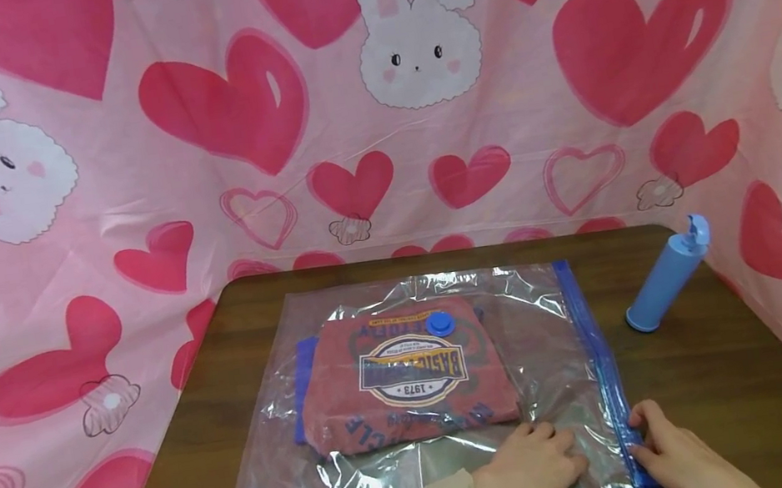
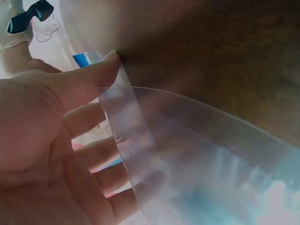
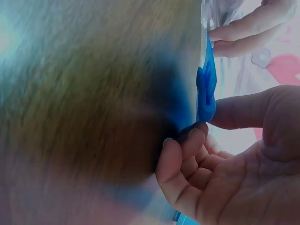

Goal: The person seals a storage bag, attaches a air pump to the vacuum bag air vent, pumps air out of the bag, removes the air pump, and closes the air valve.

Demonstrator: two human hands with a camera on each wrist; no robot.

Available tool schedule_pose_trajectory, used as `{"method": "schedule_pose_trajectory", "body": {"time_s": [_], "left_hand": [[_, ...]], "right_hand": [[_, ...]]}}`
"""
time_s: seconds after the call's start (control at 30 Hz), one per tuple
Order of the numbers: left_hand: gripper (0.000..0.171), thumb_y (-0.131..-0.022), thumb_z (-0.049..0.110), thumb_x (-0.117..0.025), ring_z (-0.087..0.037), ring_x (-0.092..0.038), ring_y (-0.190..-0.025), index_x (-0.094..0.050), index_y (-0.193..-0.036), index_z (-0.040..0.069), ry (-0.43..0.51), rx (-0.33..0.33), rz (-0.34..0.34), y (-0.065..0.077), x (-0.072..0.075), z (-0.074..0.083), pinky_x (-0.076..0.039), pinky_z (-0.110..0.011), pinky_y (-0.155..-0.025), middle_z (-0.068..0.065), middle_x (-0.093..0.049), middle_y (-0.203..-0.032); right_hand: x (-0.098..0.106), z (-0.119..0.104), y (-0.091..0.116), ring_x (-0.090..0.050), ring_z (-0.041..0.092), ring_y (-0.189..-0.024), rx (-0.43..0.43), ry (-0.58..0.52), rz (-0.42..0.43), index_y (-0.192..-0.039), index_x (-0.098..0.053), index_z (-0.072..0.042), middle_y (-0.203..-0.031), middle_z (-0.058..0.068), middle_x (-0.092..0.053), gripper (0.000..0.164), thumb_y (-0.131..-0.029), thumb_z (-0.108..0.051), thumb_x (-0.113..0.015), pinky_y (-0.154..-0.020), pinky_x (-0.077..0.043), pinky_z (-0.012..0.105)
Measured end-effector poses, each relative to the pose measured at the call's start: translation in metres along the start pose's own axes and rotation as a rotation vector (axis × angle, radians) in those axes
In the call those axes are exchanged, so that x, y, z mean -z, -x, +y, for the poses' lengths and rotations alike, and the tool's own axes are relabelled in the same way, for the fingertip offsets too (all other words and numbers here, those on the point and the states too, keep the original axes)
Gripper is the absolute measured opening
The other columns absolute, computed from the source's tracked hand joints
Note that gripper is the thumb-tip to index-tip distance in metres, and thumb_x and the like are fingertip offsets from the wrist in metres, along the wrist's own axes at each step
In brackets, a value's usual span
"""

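Observation:
A clear vacuum storage bag (image 1: 544, 356) lies flat on the table, with a folded red printed garment (image 1: 416, 409) inside. A round blue valve (image 1: 440, 323) sits on top of the bag. Down its right side runs a blue zip strip (image 1: 586, 333). My left hand (image 1: 528, 476) is at the near edge of the bag, left of the strip; the left wrist view shows its thumb and fingers on either side of the clear plastic (image 2: 187, 131). My right hand (image 1: 684, 457) pinches the strip near its front end, thumb against the blue edge (image 3: 206, 93) in the right wrist view.
A blue hand pump (image 1: 669, 278) stands on the dark wooden table (image 1: 729, 370), right of the bag. Something blue (image 1: 304, 375) shows at the garment's left edge inside the bag. A pink curtain (image 1: 344, 133) with hearts and rabbits hangs behind and at the sides.

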State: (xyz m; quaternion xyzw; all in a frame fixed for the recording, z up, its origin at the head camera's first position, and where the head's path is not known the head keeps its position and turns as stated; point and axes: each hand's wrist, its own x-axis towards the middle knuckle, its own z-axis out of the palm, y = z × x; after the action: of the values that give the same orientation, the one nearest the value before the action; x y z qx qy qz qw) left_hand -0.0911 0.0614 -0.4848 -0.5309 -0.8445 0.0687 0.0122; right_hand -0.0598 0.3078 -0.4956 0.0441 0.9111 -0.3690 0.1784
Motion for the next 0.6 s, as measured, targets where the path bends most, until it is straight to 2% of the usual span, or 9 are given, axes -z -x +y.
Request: {"method": "schedule_pose_trajectory", "body": {"time_s": [0.07,0.17,0.3,0.37,0.5,0.6], "left_hand": [[0.037,-0.087,0.052,-0.082,-0.002,-0.052,-0.109,-0.07,-0.121,0.042,-0.003,-0.008,0.004,0.003,0.001,-0.002,-0.045,-0.022,-0.093,0.019,-0.058,-0.117],[0.035,-0.088,0.051,-0.081,-0.002,-0.052,-0.109,-0.071,-0.121,0.042,-0.013,-0.018,0.001,0.007,0.001,-0.005,-0.045,-0.022,-0.092,0.02,-0.059,-0.117],[0.033,-0.089,0.06,-0.077,-0.001,-0.051,-0.107,-0.072,-0.118,0.044,-0.021,-0.028,-0.033,0.013,0.003,-0.007,-0.045,-0.021,-0.091,0.021,-0.058,-0.114],[0.034,-0.089,0.065,-0.074,0.0,-0.051,-0.105,-0.073,-0.116,0.045,-0.022,-0.03,-0.046,0.015,0.004,-0.008,-0.044,-0.021,-0.09,0.022,-0.058,-0.113],[0.033,-0.087,0.07,-0.073,0.0,-0.052,-0.103,-0.074,-0.11,0.047,-0.021,-0.017,-0.04,0.018,0.006,-0.006,-0.046,-0.023,-0.091,0.023,-0.06,-0.112],[0.035,-0.087,0.071,-0.072,-0.002,-0.054,-0.102,-0.075,-0.11,0.046,-0.038,-0.004,-0.016,0.019,0.007,-0.001,-0.048,-0.026,-0.093,0.021,-0.063,-0.111]], "right_hand": [[-0.001,0.0,0.0,-0.051,0.022,-0.068,0.017,-0.007,-0.012,-0.12,-0.04,-0.002,-0.079,0.005,-0.05,0.032,-0.099,-0.004,-0.065,-0.06,-0.041,0.031],[-0.001,0.001,0.002,-0.05,0.018,-0.067,0.085,-0.028,-0.04,-0.12,-0.04,-0.001,-0.079,0.004,-0.049,0.033,-0.099,-0.004,-0.066,-0.06,-0.04,0.029],[-0.001,0.006,0.003,-0.048,0.011,-0.066,0.205,-0.066,-0.107,-0.119,-0.039,0.0,-0.079,0.001,-0.047,0.031,-0.1,-0.002,-0.064,-0.058,-0.038,0.028],[-0.001,0.007,0.003,-0.047,0.009,-0.065,0.239,-0.092,-0.131,-0.119,-0.04,0.0,-0.079,0.001,-0.047,0.03,-0.1,-0.001,-0.063,-0.057,-0.037,0.028],[0.0,0.004,0.004,-0.047,0.008,-0.067,0.258,-0.142,-0.147,-0.119,-0.042,0.001,-0.079,0.001,-0.046,0.027,-0.1,-0.001,-0.062,-0.057,-0.036,0.027],[0.002,-0.001,0.006,-0.046,0.008,-0.068,0.238,-0.176,-0.132,-0.119,-0.044,0.003,-0.08,0.002,-0.046,0.026,-0.101,-0.001,-0.062,-0.059,-0.036,0.027]]}}
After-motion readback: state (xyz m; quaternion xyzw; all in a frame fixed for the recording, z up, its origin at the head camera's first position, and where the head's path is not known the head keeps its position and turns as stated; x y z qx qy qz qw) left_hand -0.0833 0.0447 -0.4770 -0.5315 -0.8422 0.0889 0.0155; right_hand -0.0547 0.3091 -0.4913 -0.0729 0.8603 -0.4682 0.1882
